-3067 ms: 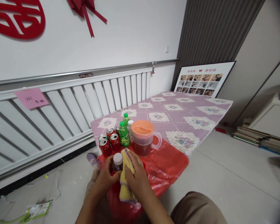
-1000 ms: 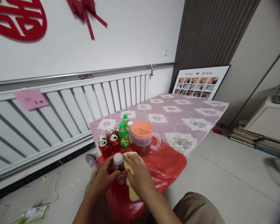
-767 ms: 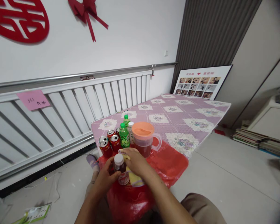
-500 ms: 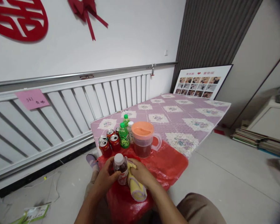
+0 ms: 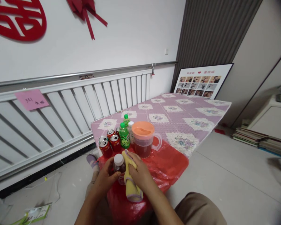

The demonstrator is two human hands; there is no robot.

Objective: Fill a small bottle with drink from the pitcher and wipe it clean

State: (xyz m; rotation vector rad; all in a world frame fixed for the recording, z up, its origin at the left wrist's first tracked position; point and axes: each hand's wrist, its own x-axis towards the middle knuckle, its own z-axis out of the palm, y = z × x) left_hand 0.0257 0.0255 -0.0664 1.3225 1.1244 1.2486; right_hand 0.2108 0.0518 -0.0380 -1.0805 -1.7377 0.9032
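A small clear plastic bottle with a white cap and dark red drink (image 5: 118,166) stands low in the frame's centre on a red plastic sheet (image 5: 170,164). The left hand (image 5: 106,178) wraps it; the right hand (image 5: 138,172) presses a yellow cloth (image 5: 130,186) against its side. Red cans (image 5: 109,143) stand just above.
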